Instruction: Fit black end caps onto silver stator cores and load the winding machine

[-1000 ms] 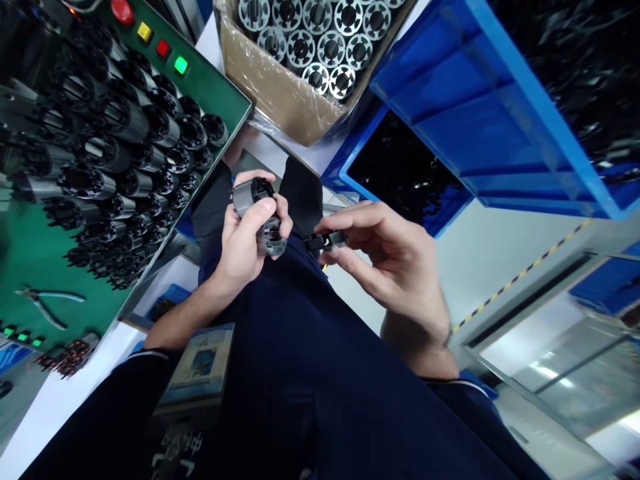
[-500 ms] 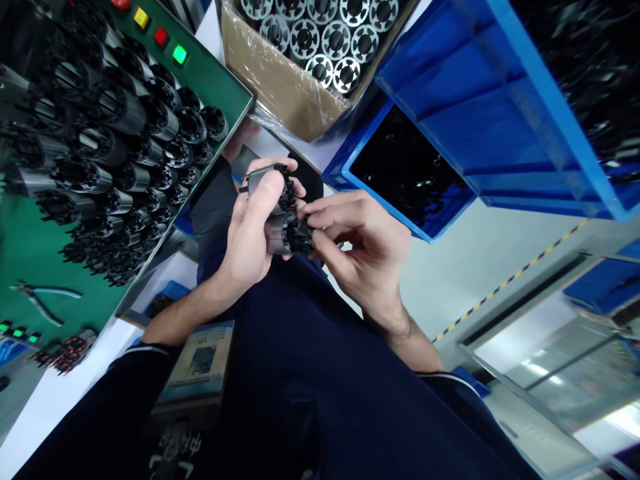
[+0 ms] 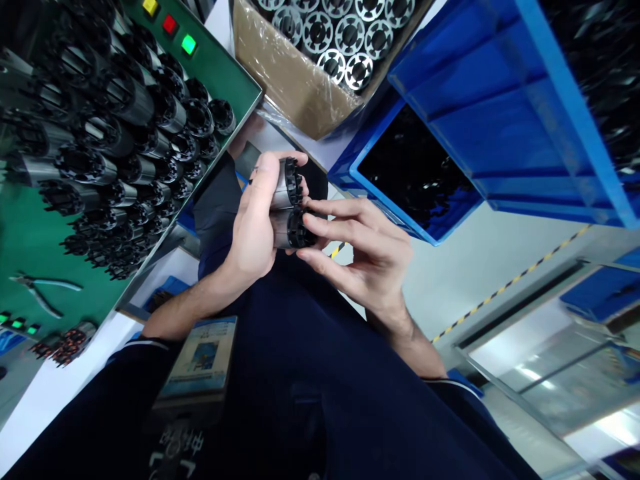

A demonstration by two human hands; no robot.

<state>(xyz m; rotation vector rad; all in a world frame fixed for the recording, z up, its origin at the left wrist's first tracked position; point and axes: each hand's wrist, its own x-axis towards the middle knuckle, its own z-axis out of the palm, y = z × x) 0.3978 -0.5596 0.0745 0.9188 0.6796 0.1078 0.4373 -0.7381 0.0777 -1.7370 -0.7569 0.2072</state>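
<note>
in the head view, your left hand (image 3: pixel 253 233) grips an upper cylinder (image 3: pixel 285 190) and a lower cylinder (image 3: pixel 281 230), smooth, metallic and touching, both ends black-toothed; your right hand (image 3: pixel 373 257) has its fingers narrowed round the lower toothed end (image 3: pixel 299 230), full seating unclear, with bare slotted cores (image 3: pixel 350 35) beyond.

Head camera: single view, worn on the head, facing forward and steeply down.
Near range; the desk's (image 3: pixel 30 240) right edge crosses the left side diagonally.
</note>
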